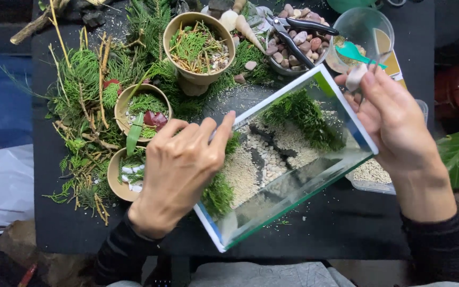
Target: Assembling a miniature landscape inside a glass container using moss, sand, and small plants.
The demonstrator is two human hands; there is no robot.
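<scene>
A clear glass tank point(298, 199) stands tilted on the black table point(346, 223). Inside lie pale sand, a line of dark and white pebbles point(264, 154) and clumps of green moss point(304, 114). My left hand point(179, 170) grips the tank's near left rim, fingers curled over the glass edge. My right hand point(394, 119) hovers at the tank's far right corner, pinching a small pale stone point(356, 77) together with thin metal tweezers.
Three tan pots point(197, 45) hold greenery and stones among cedar sprigs at left. A metal bowl of pebbles point(298, 45) carries black scissors. A clear plastic cup point(362, 32) with a green spoon stands at the back right.
</scene>
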